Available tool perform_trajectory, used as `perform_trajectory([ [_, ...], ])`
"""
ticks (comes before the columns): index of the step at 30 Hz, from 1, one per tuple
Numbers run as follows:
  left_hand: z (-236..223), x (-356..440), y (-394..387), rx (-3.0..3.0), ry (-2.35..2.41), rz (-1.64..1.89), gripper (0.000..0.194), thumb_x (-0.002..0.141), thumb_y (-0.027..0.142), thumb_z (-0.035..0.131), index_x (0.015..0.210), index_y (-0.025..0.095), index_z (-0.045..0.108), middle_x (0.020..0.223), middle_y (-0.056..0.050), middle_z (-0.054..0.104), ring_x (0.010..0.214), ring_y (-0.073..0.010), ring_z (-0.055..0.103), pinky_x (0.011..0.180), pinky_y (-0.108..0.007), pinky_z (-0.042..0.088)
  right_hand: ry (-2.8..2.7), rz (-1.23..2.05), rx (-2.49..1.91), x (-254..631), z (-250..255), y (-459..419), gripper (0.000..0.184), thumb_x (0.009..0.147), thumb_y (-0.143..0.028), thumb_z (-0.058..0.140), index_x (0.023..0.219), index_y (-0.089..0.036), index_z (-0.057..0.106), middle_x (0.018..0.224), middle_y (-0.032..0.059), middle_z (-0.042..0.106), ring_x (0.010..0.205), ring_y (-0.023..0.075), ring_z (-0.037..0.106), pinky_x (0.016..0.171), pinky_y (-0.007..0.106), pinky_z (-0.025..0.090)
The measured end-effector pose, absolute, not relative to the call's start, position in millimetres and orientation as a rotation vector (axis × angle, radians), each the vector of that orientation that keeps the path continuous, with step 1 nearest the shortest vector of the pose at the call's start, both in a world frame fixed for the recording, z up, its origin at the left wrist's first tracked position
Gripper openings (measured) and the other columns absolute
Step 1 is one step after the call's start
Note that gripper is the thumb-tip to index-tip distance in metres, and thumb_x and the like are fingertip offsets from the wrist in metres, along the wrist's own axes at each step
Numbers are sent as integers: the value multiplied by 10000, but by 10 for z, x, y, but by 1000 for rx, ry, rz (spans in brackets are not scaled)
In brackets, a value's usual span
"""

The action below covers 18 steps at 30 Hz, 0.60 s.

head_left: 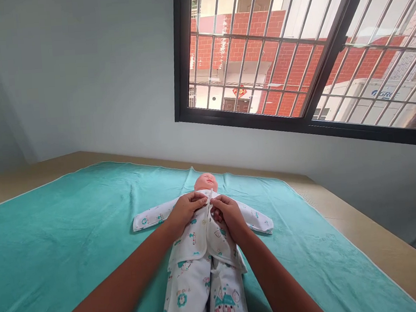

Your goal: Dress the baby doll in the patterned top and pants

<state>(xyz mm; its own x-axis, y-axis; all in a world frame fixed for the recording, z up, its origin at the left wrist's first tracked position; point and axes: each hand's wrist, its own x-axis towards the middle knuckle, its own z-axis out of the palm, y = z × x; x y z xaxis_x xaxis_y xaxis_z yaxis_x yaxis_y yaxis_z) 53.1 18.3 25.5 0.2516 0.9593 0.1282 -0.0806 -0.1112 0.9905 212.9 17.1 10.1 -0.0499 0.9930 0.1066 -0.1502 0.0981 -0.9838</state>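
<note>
A baby doll lies on its back, head away from me, arms spread to both sides. It wears a white printed jacket and matching trousers. At the chest, my left hand pinches the left front edge of the jacket near the collar. My right hand pinches the other front edge, close beside the left fingertips. Below the hands the two jacket fronts hang apart toward the hem. A small button shows on the left edge. Whatever lies between the fingertips is too small to make out.
A teal blanket lies under the doll on a wooden surface. Behind it stands a pale wall with a dark-framed, barred window at the upper right.
</note>
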Motion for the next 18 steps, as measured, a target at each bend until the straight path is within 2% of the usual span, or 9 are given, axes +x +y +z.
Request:
perform_trajectory([
  [5,348,620,250,1511,876,1119,139,759,293,627,812,174,674,759,-1,652,678,-139,562,641,-246,409,-1170,1234,-1017,2131,111,157,202,763,-347,643,695,-170,573,530,-42,576,409,55,466,419,177,314],
  [8,323,674,357,1603,937,1134,142,732,251,603,827,176,678,722,6,643,697,-160,571,663,-265,408,-1129,1234,-1040,2122,149,149,186,747,-322,644,679,-171,560,514,-45,568,411,62,477,423,181,330],
  [14,236,673,452,1713,989,1158,139,725,230,583,815,175,672,734,3,642,730,-172,568,689,-277,403,-1071,1203,-1069,2121,155,156,171,744,-317,637,689,-175,560,476,-63,531,390,60,454,415,184,322],
  [18,214,648,439,1548,911,1113,162,740,263,607,870,178,654,737,7,654,710,-166,594,659,-268,415,-1107,1211,-1046,2133,124,163,195,764,-348,640,706,-175,570,479,-59,537,402,63,468,426,181,331],
])
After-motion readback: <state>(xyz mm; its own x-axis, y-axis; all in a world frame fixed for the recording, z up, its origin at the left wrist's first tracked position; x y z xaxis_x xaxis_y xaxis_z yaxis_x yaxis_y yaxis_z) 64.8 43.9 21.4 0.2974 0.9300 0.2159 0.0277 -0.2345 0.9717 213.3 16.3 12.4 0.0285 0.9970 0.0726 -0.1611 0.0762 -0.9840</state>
